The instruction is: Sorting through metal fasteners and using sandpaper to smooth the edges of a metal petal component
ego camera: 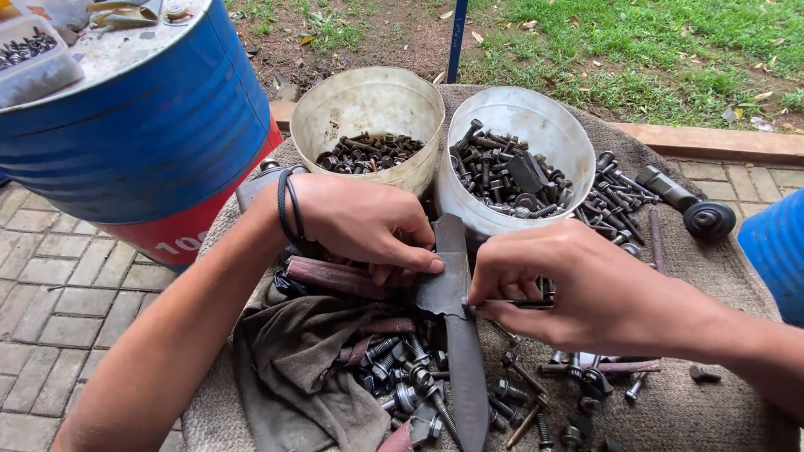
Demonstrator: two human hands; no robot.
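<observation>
Over the heap of bolts (419, 381), a flat metal strip (456, 335) is pinched by the left hand (360, 222) and right hand (578, 289); fingers could be cut should its edge slip; nearby bolts could be scattered.

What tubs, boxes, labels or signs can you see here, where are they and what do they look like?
Blue drum: top left, round, blue with a red band bearing white markings.
Clear box: on the drum's top, see-through plastic, dark bolts inside.
Cream tub: behind the left hand, round, dirty cream, bolts inside.
White tub: behind the right hand, round, white, bolts inside.
No screens or signs.
</observation>
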